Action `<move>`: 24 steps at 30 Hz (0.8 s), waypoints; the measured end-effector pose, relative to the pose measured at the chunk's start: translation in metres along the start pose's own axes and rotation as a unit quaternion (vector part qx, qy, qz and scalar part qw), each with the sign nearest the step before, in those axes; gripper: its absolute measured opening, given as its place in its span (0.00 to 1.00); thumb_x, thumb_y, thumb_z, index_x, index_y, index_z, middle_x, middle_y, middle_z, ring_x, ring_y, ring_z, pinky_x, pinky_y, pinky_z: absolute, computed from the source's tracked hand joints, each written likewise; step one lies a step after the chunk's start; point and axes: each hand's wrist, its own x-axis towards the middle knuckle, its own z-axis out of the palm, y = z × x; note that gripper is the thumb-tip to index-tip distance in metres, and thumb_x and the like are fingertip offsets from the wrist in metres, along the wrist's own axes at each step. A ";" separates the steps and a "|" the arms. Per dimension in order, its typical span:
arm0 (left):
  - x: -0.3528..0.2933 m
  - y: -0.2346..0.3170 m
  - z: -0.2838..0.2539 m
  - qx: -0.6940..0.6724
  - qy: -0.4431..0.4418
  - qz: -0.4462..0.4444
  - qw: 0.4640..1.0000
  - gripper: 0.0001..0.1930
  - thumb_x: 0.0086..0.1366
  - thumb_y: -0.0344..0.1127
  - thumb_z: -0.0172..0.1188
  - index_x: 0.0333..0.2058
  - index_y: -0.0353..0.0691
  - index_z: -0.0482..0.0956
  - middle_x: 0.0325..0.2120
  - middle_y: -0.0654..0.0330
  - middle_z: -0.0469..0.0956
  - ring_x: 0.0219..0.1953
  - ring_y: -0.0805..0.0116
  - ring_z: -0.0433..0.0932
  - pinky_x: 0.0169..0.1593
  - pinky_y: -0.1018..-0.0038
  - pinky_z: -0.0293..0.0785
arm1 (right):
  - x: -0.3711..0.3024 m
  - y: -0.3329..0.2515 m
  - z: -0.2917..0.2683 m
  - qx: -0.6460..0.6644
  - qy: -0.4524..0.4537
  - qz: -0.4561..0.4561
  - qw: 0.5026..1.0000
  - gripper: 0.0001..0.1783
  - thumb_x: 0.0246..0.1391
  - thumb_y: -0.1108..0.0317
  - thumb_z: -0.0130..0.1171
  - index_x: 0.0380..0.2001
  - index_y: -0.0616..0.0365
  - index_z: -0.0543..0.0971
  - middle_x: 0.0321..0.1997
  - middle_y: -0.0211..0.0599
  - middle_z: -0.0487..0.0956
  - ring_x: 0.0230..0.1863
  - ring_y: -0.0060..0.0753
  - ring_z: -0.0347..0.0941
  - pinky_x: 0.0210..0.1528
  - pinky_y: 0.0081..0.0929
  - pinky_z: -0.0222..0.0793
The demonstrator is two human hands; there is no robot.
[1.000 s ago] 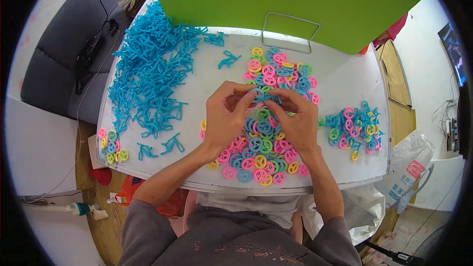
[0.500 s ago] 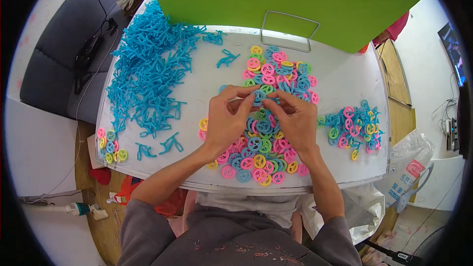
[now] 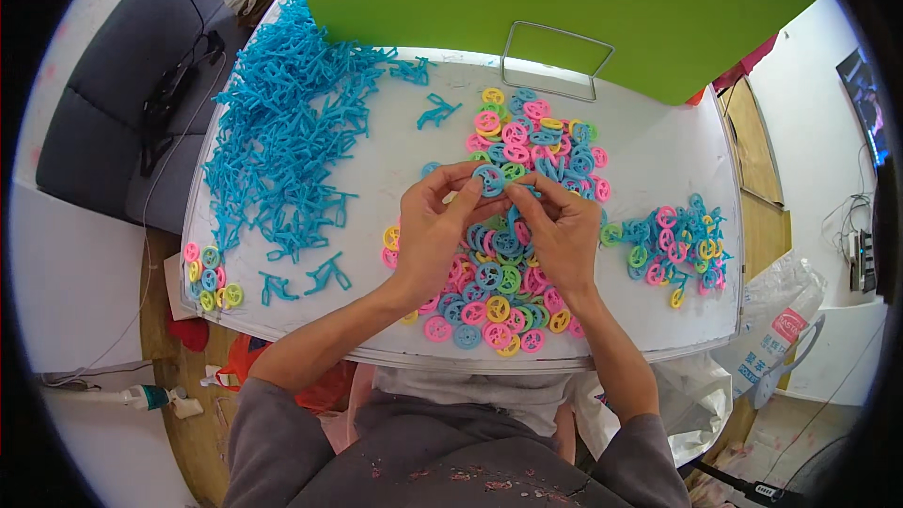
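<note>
Wheel (image 3: 489,181) | clamped in my left fingers (image 3: 466,198), face up, at their 1 o'clock | right fingers (image 3: 529,208), at its 4 o'clock, pinching a mostly hidden frame (image 3: 533,192)

- Bare forearms (image 3: 339,336) angle inward, hands drawn close together.
- Left grip (image 3: 431,226) pinches, fingers (image 3: 453,172) bent.
- Right grip (image 3: 562,233) pinches likewise, just beside the left.
</note>
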 end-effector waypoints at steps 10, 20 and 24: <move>-0.002 0.004 0.004 0.093 -0.016 0.047 0.994 0.13 0.67 0.27 0.51 0.48 0.27 0.71 0.41 0.52 0.77 0.41 0.63 0.80 0.44 0.76 0.80 | -0.002 0.001 0.002 -0.022 0.021 -0.047 0.998 0.07 0.54 0.71 0.62 0.34 0.63 0.81 0.22 0.23 0.78 0.23 0.07 0.65 0.22 0.10 0.58; -0.004 -0.002 0.006 0.092 0.005 0.104 0.990 0.08 0.66 0.23 0.50 0.42 0.27 0.72 0.43 0.52 0.75 0.42 0.64 0.80 0.45 0.74 0.80 | -0.006 0.001 0.009 -0.023 0.049 -0.051 0.997 0.07 0.53 0.71 0.63 0.33 0.63 0.81 0.20 0.23 0.77 0.21 0.07 0.62 0.21 0.10 0.57; -0.003 -0.001 0.003 0.151 0.004 0.101 0.983 0.07 0.65 0.21 0.50 0.41 0.28 0.73 0.42 0.54 0.75 0.40 0.66 0.80 0.45 0.74 0.80 | -0.004 0.012 0.007 -0.079 0.075 -0.151 0.983 0.07 0.50 0.75 0.64 0.35 0.63 0.81 0.23 0.26 0.78 0.22 0.10 0.65 0.23 0.13 0.61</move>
